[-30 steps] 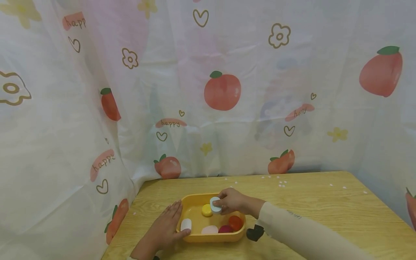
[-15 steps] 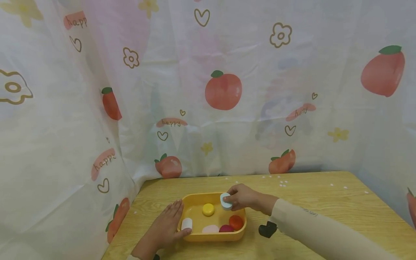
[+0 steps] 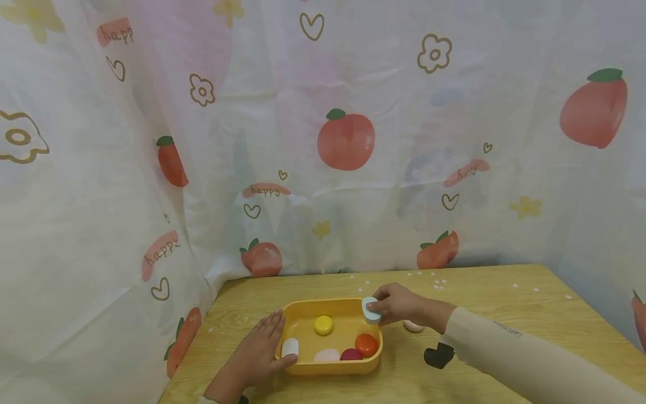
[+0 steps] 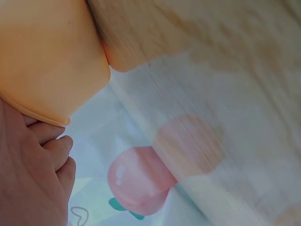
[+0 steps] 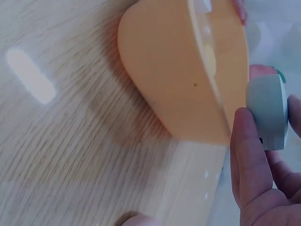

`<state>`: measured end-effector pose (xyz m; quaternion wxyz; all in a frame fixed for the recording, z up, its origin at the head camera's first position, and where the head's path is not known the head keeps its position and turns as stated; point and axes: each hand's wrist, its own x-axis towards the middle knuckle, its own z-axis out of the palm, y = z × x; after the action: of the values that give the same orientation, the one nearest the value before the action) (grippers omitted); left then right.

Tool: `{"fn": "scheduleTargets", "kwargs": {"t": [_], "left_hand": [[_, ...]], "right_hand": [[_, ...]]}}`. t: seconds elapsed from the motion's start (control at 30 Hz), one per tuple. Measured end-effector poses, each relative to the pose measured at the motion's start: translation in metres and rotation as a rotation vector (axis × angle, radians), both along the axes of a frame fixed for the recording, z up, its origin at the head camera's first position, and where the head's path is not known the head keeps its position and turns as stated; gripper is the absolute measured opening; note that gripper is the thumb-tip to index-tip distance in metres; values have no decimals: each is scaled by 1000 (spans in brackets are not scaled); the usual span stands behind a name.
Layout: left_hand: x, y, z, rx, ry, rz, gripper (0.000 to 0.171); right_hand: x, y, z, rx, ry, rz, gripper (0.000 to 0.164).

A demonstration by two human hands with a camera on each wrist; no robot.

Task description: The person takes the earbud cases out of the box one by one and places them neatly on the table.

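Note:
In the head view, my right hand (image 3: 404,306) pinches a pale blue rounded case (image 3: 371,310) between thumb and fingers, over the far right corner of a yellow tray (image 3: 323,368). The right wrist view shows the case (image 5: 267,113) from the side, thick with rounded edges, beside the tray's outer wall (image 5: 164,70). My left hand (image 3: 254,350) lies against the tray's left end, fingers straight along the rim. Inside the tray sit a yellow round piece (image 3: 323,325), a white piece (image 3: 290,349), a pale pink piece (image 3: 327,355), a dark red piece (image 3: 351,354) and an orange-red piece (image 3: 366,344).
A pale pinkish round piece (image 3: 414,326) lies on the wooden table (image 3: 494,325), right of the tray and partly behind my right hand. Small white specks (image 3: 440,284) dot the table's far side. A printed fruit curtain (image 3: 353,224) hangs behind and at the sides.
My right hand has carried the pale blue case rightward and slightly away, from above the tray's middle to its far right corner. The pinkish piece on the table has come into view.

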<state>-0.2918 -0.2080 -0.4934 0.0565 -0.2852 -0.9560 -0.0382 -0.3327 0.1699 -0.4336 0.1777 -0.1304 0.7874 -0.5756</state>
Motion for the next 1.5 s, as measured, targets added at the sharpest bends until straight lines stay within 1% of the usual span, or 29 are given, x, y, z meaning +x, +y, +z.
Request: {"fn": "scheduleTargets", "kwargs": {"t": [0.17,0.47,0.73,0.9,1.07,1.27,1.5], "left_hand": [[0,0,1,5,-6,1,94],[1,0,1,13,-12,5,96],[1,-1,2,10,-16,1,96],[0,-1,2,13,-9,-1,96],[0,0,2,16,-18,3,95],[0,0,2,42,-17,-8,94],[0,-1,-1,26,-23,-1,95]], "right_hand": [[1,11,-2,19,-1,-14,31],[1,25,-3,33,29,1,31],[-1,37,-4,62,33,-18,31],[-1,47,-6,50,46,-15,30],[-1,55,-7,57,53,-6,31],[0,61,-10,73,37,-42,34],[3,67,-14,55,15,-69,36]]}}
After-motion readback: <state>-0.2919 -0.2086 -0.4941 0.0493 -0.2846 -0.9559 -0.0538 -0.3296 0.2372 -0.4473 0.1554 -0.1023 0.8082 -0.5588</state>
